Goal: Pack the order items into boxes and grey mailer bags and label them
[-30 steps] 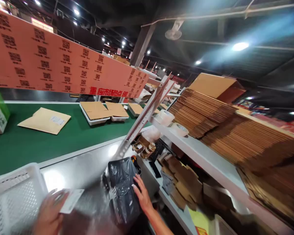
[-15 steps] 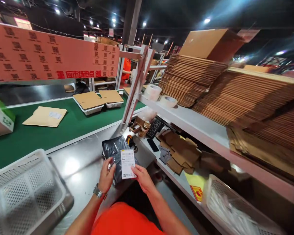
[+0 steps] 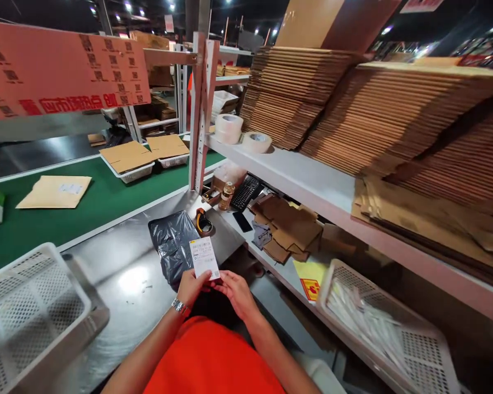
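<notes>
— What's the worker over there busy with?

— Handling a white rectangular paper label with black print [image 3: 204, 255], I'd say. It's held out just left of twelve o'clock from the body.

— Both hands on it?

— Looks so. The left hand [image 3: 191, 289] pinches the bottom edge, thumb on the printed face. The right hand [image 3: 235, 293] has its fingertips drawn together, apparently nipping the lower right corner; what the fingers do underneath, I can't tell.

— And what would the next move call for?

— In my judgement, a light grip and both edges kept even, since paper that thin could crease or curl.

— How does it look?

— Flat and fairly smooth, a yellow mark along the top, lines of print, a small square code at the lower right. Too small to read from here.

— What's that behind it?

— A black, shiny, plastic-wrapped parcel [image 3: 169, 241], wrinkled, lying on the grey metal table [image 3: 133, 243] at eleven o'clock. The label overlaps its near right side; whether they touch, I can't say. An orange-and-black round tool [image 3: 200, 214] sits just beside the parcel, at twelve.
</notes>
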`<state>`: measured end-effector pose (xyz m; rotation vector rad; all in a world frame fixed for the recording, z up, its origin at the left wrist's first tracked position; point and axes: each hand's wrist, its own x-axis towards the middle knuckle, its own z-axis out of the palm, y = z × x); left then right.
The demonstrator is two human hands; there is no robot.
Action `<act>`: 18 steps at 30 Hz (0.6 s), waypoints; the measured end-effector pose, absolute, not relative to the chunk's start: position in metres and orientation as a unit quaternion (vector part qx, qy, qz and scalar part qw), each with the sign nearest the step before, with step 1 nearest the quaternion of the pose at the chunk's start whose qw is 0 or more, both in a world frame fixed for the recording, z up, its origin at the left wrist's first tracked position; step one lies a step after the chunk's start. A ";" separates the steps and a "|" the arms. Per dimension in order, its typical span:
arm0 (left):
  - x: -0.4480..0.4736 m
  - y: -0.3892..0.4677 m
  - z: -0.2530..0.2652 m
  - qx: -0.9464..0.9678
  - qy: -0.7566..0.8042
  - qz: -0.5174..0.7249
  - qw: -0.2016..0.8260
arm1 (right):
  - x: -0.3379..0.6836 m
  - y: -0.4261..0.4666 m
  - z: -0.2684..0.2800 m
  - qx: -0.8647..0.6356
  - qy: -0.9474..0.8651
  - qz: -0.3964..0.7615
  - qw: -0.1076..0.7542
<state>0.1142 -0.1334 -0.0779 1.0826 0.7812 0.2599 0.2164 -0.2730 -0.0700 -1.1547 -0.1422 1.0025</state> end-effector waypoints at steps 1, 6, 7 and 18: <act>0.117 -0.139 -0.077 0.496 0.365 0.118 0.779 | 0.219 -0.278 -0.071 -0.520 -0.059 0.454 0.721; 0.127 -0.161 -0.075 0.483 0.377 0.116 0.782 | 0.229 -0.300 -0.078 -0.515 -0.054 0.455 0.724; 0.129 -0.165 -0.075 0.482 0.379 0.115 0.782 | 0.231 -0.304 -0.079 -0.516 -0.054 0.454 0.724; 0.144 -0.195 -0.077 0.430 0.409 0.090 0.800 | 0.242 -0.337 -0.086 -0.524 -0.035 0.447 0.724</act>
